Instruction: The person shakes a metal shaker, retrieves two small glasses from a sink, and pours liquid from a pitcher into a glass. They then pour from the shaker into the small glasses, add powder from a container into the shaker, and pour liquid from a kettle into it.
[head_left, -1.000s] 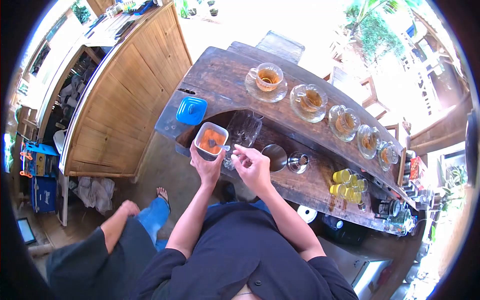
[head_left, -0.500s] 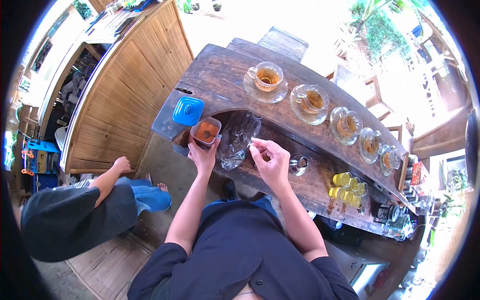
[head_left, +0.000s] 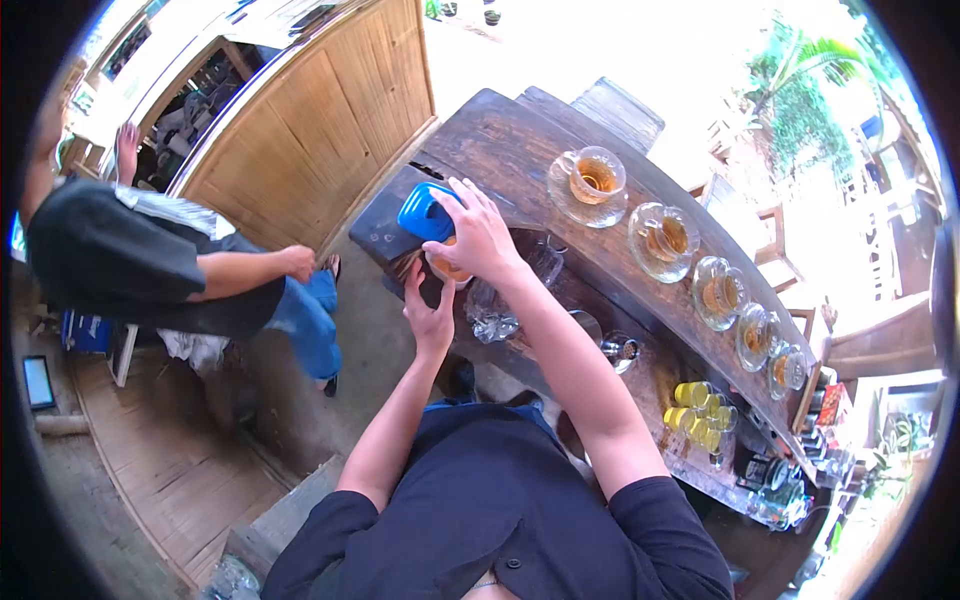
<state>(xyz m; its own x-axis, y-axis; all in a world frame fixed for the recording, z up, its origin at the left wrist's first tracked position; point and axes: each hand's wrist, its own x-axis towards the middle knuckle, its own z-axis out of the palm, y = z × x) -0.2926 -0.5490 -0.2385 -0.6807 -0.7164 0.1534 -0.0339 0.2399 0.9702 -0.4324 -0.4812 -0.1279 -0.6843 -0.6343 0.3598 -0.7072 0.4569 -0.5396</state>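
Observation:
A square blue lid [head_left: 420, 212] lies at the left end of the dark wooden counter, and my right hand [head_left: 478, 235] reaches across and grips it with fingers and thumb. Just below sits a small container with orange-brown contents [head_left: 453, 266], partly covered by my right hand. My left hand [head_left: 432, 318] holds this container from the near side, fingers and thumb on its lower walls. Beside them on the lower shelf rests a crumpled clear plastic bag [head_left: 493, 310].
Several glass cups of amber drink on saucers, one a glass cup [head_left: 598, 175], line the curved counter [head_left: 500, 125]. Yellow-filled glasses [head_left: 700, 410] and a metal-topped jar [head_left: 620, 350] stand on the lower shelf. Another person [head_left: 150, 250] is at left by a bamboo-panelled counter [head_left: 330, 130].
My right hand has moved left from beside the plastic bag to the blue lid. The view has shifted left, and the other person has turned and raised a hand.

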